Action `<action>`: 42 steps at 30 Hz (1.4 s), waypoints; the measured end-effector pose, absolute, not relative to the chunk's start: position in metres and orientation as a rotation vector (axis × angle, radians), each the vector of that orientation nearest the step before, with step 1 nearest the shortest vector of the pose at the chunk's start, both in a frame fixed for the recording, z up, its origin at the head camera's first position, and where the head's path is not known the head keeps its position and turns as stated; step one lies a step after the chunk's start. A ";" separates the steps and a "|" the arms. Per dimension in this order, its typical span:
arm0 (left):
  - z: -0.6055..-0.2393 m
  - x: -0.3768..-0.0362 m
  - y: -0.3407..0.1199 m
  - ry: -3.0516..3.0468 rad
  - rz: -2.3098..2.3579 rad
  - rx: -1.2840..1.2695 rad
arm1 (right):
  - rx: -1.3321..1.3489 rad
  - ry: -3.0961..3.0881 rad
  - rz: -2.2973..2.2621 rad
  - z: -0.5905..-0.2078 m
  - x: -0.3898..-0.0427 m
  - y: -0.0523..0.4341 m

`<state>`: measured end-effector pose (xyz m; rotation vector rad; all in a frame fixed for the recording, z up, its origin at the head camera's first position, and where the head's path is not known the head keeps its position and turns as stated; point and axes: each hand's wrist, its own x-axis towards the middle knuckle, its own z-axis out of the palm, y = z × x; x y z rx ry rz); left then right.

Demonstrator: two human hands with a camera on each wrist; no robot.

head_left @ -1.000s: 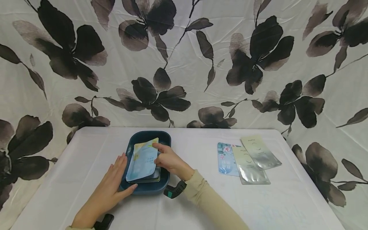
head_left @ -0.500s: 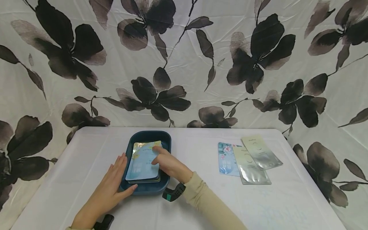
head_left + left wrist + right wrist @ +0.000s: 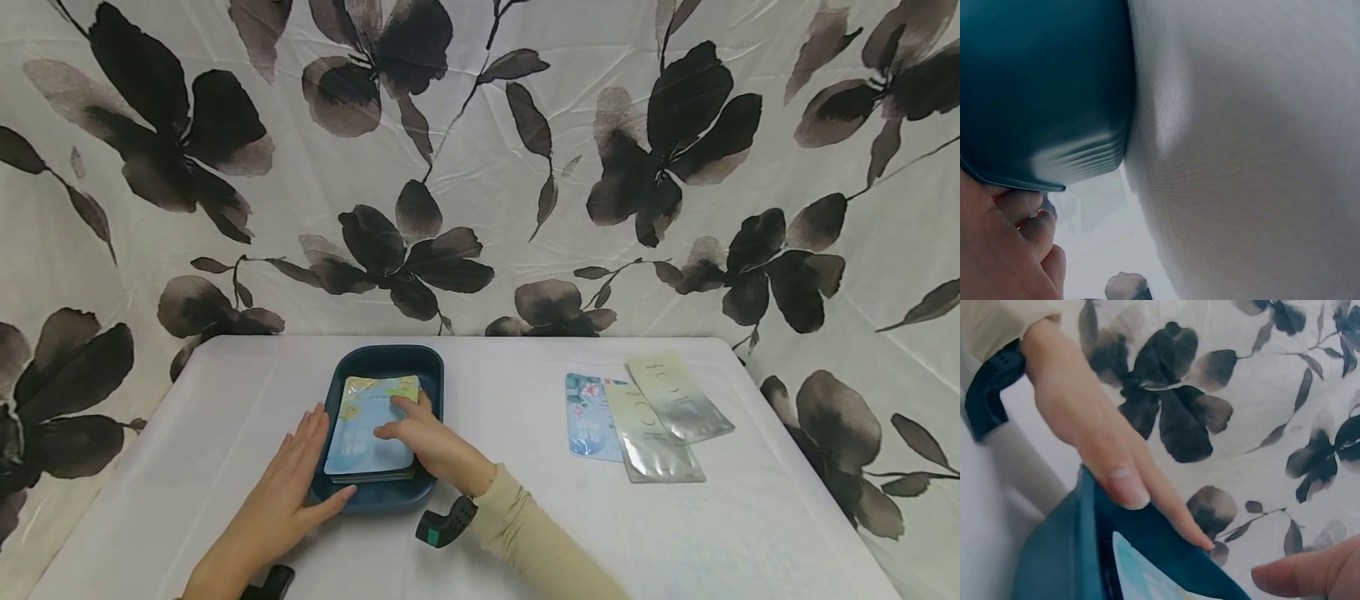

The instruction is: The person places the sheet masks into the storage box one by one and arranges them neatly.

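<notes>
Both hands open: right (image 3: pixel 427 437) now flat on lowered packet (image 3: pixel 371 425), left (image 3: pixel 288 492) against tray (image 3: pixel 390 497).

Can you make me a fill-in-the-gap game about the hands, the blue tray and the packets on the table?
1. The right hand presses a packet down inside the dark blue ____.
2. The left hand rests against the tray's ____ side.
3. On the white table, right of the tray, lie ____ more packets.
4. The cloth behind the table is printed with dark ____.

Missing words: tray; left; three; flowers
</notes>
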<state>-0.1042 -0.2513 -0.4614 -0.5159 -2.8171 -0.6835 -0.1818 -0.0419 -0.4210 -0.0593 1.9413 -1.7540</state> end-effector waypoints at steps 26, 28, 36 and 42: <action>-0.465 -0.107 -0.250 -2.840 -0.695 -0.508 | -0.074 1.645 -1.994 -0.406 -0.174 -0.016; -0.465 -0.107 -0.250 -2.847 -0.700 -0.501 | -0.107 1.599 -2.020 -0.403 -0.176 -0.007; -0.464 -0.108 -0.249 -2.851 -0.695 -0.494 | -0.238 1.373 -2.168 -0.409 -0.186 0.029; -0.465 -0.107 -0.250 -2.843 -0.694 -0.496 | -0.331 1.306 -2.260 -0.422 -0.193 0.055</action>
